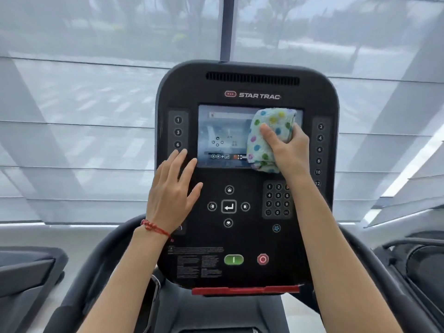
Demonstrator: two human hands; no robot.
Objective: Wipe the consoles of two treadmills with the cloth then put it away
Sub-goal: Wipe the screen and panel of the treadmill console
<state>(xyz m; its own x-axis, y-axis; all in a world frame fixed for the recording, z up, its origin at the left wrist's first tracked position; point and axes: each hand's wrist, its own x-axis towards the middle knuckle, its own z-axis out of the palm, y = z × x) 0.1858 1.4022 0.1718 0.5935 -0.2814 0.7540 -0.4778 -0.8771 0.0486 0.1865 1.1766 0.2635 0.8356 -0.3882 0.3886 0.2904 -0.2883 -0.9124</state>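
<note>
While my right hand [287, 150] grips cloth [269, 138] on screen [223, 135] right side, unwiped glass lies leftward; left hand [171, 188] flat, fingers spread, on console [252, 236].

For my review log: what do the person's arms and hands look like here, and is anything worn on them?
Both forearms are bare, with no sleeves or gloves in view. The left hand has a thin red cord bracelet with small knots or beads around its wrist. The right hand and its wrist carry nothing that shows: no watch, ring or band. Fingernails look short and unpainted.
</note>
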